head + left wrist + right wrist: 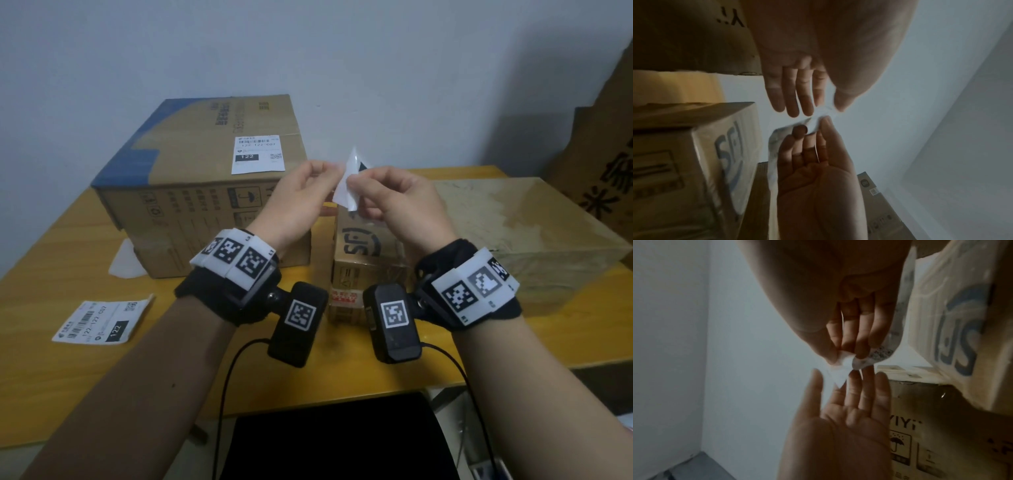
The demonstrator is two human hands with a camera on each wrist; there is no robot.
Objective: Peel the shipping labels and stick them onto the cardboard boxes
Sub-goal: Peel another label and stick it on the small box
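1. Shipping label (346,186), a white sheet, is held up in the air between both hands, above the small box and in front of the large one. A corner of it is folded or lifted into a point at the top.
2. The left hand (297,202) pinches the label's left edge between thumb and forefinger; in the left wrist view its other fingers (789,97) stretch out fairly straight beside the pinch.
3. The right hand (394,202) pinches the sheet from the right side, thumb against fingertips, with the rest of the label hanging down behind its fingers. In the right wrist view the printed part (879,352) curls away beside the white corner.
4. Nearer the person, a second label (99,322) lies flat on the yellow table (342,377), left of the left forearm, print side up.
5. A white scrap of backing paper (125,262) rests on the table against the front left foot of the large box.
6. The small box (363,260), brown with a dark round logo, stands directly under the hands, between the two bigger boxes.
7. The large box (191,171), brown with a blue band along its left edge, sits at the back left and already carries a stuck label (257,154) on its top.
8. A pale, tape-covered box (520,233) sits to the right, just beside the small one.
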